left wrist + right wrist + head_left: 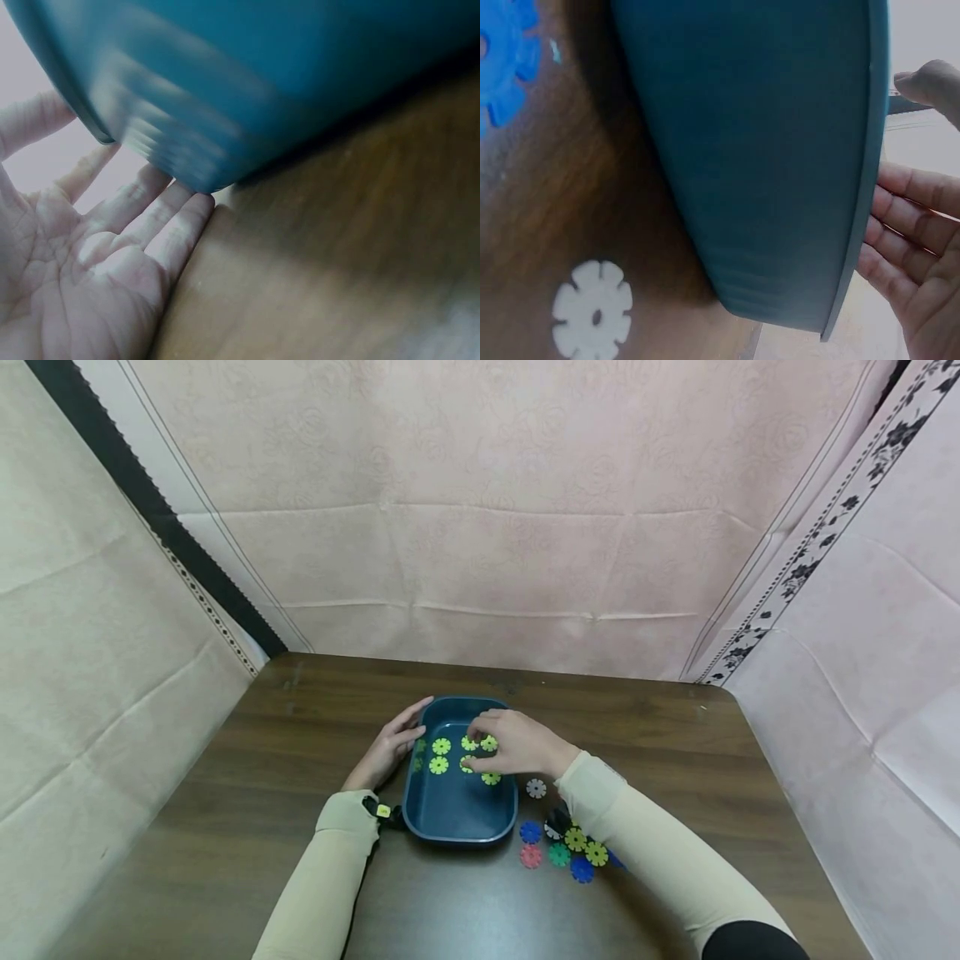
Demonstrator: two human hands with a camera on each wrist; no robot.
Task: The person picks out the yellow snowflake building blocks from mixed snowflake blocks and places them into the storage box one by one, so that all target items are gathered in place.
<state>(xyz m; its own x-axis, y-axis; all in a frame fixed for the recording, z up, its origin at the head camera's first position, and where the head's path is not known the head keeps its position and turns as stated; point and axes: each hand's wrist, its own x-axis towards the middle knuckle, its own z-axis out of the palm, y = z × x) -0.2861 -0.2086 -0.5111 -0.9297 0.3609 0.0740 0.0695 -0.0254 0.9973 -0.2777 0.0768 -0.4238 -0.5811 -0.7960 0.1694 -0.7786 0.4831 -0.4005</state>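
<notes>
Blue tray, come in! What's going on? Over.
Left hand touching blue tray. Right hand above yellow-green discs inside. In the way: that hand, partly hiding discs.

The head view looks forward and down from above, far enough back to take in the desk (637, 718), the blue tray (457, 814) and the cloth backdrop (480, 552). The left wrist view sits low, tilted and very near, facing the tray's outer wall past the left fingers (176, 236). The right wrist view, turned sideways and close, faces the opposite outer wall, sharing the white disc (592, 311) with the head view.
</notes>
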